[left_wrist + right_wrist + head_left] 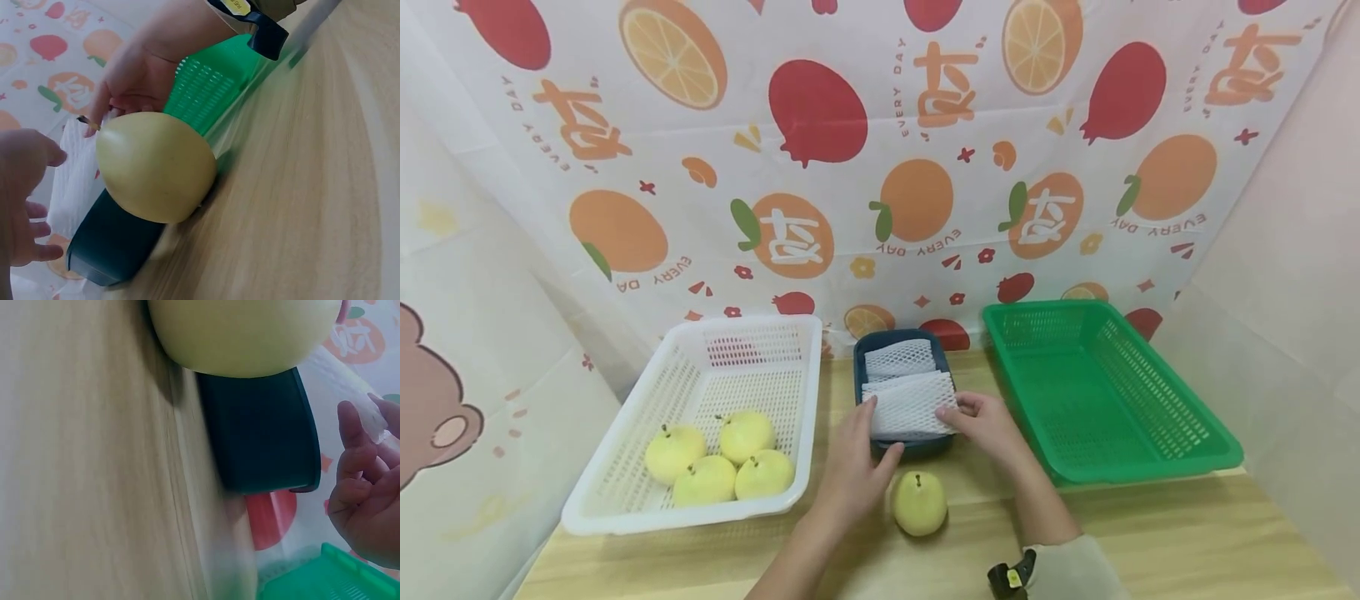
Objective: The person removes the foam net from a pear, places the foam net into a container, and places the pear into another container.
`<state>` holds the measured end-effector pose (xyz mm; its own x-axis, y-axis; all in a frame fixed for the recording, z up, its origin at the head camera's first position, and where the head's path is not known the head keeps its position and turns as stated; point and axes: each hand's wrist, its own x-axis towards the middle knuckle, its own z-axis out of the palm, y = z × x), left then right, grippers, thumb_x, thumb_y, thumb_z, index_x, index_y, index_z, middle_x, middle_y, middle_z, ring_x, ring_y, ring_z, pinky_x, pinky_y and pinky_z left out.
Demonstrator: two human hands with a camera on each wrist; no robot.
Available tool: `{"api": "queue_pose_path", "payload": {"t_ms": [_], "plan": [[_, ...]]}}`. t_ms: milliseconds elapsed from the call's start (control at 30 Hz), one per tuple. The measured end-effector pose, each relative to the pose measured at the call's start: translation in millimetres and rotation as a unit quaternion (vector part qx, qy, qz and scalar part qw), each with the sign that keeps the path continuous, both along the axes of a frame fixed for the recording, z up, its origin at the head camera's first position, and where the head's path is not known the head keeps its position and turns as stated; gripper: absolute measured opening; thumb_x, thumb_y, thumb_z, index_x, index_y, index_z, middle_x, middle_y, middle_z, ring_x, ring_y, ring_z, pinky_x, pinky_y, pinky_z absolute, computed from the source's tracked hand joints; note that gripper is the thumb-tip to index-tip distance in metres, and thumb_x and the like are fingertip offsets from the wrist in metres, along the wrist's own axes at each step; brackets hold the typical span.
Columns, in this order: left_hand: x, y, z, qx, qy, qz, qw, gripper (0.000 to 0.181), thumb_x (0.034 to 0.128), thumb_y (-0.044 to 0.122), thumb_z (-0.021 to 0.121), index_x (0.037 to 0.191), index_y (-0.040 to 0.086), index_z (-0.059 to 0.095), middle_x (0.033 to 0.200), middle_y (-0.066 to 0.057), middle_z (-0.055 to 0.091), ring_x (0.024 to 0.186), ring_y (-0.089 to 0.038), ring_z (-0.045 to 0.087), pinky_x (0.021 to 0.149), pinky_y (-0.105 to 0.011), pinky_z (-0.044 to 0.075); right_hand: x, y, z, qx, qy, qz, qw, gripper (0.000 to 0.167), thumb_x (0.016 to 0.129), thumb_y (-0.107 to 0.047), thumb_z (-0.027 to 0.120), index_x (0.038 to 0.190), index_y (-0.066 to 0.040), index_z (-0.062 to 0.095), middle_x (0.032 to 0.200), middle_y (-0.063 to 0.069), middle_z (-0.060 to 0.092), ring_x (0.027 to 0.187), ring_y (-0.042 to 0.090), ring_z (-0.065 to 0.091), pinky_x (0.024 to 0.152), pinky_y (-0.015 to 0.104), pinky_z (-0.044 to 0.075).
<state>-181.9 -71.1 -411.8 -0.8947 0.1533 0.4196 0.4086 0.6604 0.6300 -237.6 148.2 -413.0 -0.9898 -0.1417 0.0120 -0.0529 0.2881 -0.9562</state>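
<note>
A white foam fruit net [912, 408] lies flat over the front of a small dark teal box [916, 451], with another foam net [898, 358] behind it inside the box. My right hand [988, 427] pinches the front net's right edge between thumb and fingers, as the right wrist view also shows at the net's end [374, 422]. At the opposite edge is my left hand [856, 462], its fingers spread and thumb apart; whether the fingertips touch the net is unclear. Nearer than the box, a yellow-green pear [919, 504] stands stem-up on the table between my forearms.
On the left, a white plastic basket [808, 417] holds several pears [745, 436]. A green plastic basket [1075, 375] stands to the right with nothing in it. Behind everything hangs a fruit-print cloth [850, 200]. The wooden table [1195, 542] extends along the front.
</note>
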Motion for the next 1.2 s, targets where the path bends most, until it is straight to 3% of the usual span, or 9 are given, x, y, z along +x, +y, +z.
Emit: {"api": "queue_pose_path", "payload": {"t_ms": [167, 233, 400, 567, 667, 767, 900, 1033, 1200], "plan": [[-8.9, 2.8, -5.1, -0.095, 0.073, -0.013, 0.9927, 0.058, 0.0866, 0.017, 0.072, 0.137, -0.002, 0.051, 0.139, -0.019, 0.053, 0.129, -0.035, 0.050, 0.108, -0.052, 0.040, -10.8, -7.6, -2.4, 0.035, 0.005, -0.009, 0.9993, 0.028, 0.087, -0.025, 0.075, 0.103, -0.002, 0.072, 0.092, 0.009, 0.075, 0.079, 0.009, 0.066, 0.071, 0.028, 0.054], [-10.9, 5.5, -6.6, -0.127, 0.080, -0.018, 0.9885, 0.052, 0.0876, 0.017, 0.070, 0.135, 0.000, 0.055, 0.139, -0.016, 0.055, 0.130, -0.033, 0.050, 0.110, -0.055, 0.037, -12.7, -9.8, -4.1, 0.065, 0.008, -0.017, 0.9977, 0.027, 0.086, -0.026, 0.076, 0.101, -0.003, 0.072, 0.092, 0.008, 0.075, 0.081, 0.011, 0.066, 0.073, 0.028, 0.054], [-13.1, 11.3, -11.2, -0.197, 0.010, -0.031, 0.9799, 0.042, 0.0963, 0.020, 0.058, 0.136, 0.007, 0.057, 0.140, -0.010, 0.057, 0.134, -0.028, 0.049, 0.115, -0.063, 0.020, -11.2, -14.2, -7.2, 0.160, 0.033, -0.015, 0.9864, 0.022, 0.085, -0.026, 0.076, 0.090, -0.005, 0.070, 0.083, 0.005, 0.070, 0.077, 0.014, 0.062, 0.068, 0.033, 0.053], [-18.2, 14.2, -13.7, -0.255, -0.027, -0.040, 0.9656, 0.036, 0.1020, 0.025, 0.048, 0.133, 0.012, 0.060, 0.135, -0.006, 0.061, 0.131, -0.026, 0.051, 0.114, -0.068, 0.015, -13.1, -19.1, -5.4, 0.258, 0.086, 0.000, 0.9622, 0.024, 0.085, -0.027, 0.076, 0.078, -0.008, 0.063, 0.061, -0.003, 0.047, 0.058, 0.013, 0.043, 0.055, 0.028, 0.037], [-21.3, 15.5, -15.8, -0.272, -0.033, -0.039, 0.9610, 0.035, 0.1033, 0.031, 0.045, 0.128, 0.014, 0.063, 0.132, -0.005, 0.063, 0.127, -0.026, 0.054, 0.110, -0.071, 0.020, -14.0, -20.1, -4.7, 0.300, 0.092, -0.022, 0.9493, 0.032, 0.085, -0.031, 0.077, 0.105, -0.007, 0.071, 0.069, 0.000, 0.056, 0.063, 0.015, 0.050, 0.059, 0.032, 0.043], [-22.4, 15.2, -16.2, -0.277, -0.041, -0.035, 0.9594, 0.035, 0.1033, 0.032, 0.045, 0.126, 0.015, 0.065, 0.131, -0.005, 0.064, 0.126, -0.027, 0.054, 0.106, -0.073, 0.025, -13.9, -20.8, -3.3, 0.310, 0.108, -0.051, 0.9432, 0.052, 0.083, -0.030, 0.079, 0.128, -0.011, 0.064, 0.085, 0.004, 0.064, 0.075, 0.018, 0.058, 0.067, 0.036, 0.050], [-22.4, 14.5, -16.0, -0.279, -0.052, -0.032, 0.9584, 0.034, 0.1031, 0.033, 0.046, 0.125, 0.016, 0.065, 0.131, -0.004, 0.064, 0.126, -0.027, 0.053, 0.104, -0.073, 0.029, -11.1, -21.2, -0.8, 0.289, 0.185, -0.067, 0.9370, 0.049, 0.082, -0.024, 0.081, 0.127, -0.013, 0.065, 0.098, 0.008, 0.065, 0.084, 0.022, 0.060, 0.071, 0.036, 0.052], [-22.0, 14.2, -16.3, -0.281, -0.052, -0.030, 0.9578, 0.034, 0.1030, 0.034, 0.047, 0.125, 0.016, 0.065, 0.129, -0.003, 0.065, 0.125, -0.027, 0.054, 0.103, -0.072, 0.030, -6.1, -20.2, 3.6, 0.271, 0.237, 0.000, 0.9330, 0.029, 0.082, -0.017, 0.080, 0.109, -0.011, 0.072, 0.080, 0.000, 0.062, 0.072, 0.017, 0.056, 0.063, 0.026, 0.048], [-21.8, 13.5, -18.4, -0.286, -0.043, -0.027, 0.9570, 0.034, 0.1026, 0.034, 0.047, 0.125, 0.017, 0.066, 0.127, -0.001, 0.066, 0.123, -0.025, 0.055, 0.102, -0.071, 0.033, -4.2, -18.6, 2.3, 0.315, 0.197, 0.083, 0.9246, 0.017, 0.086, -0.020, 0.075, 0.102, -0.013, 0.074, 0.072, -0.008, 0.064, 0.068, 0.010, 0.058, 0.070, 0.029, 0.050]]}}
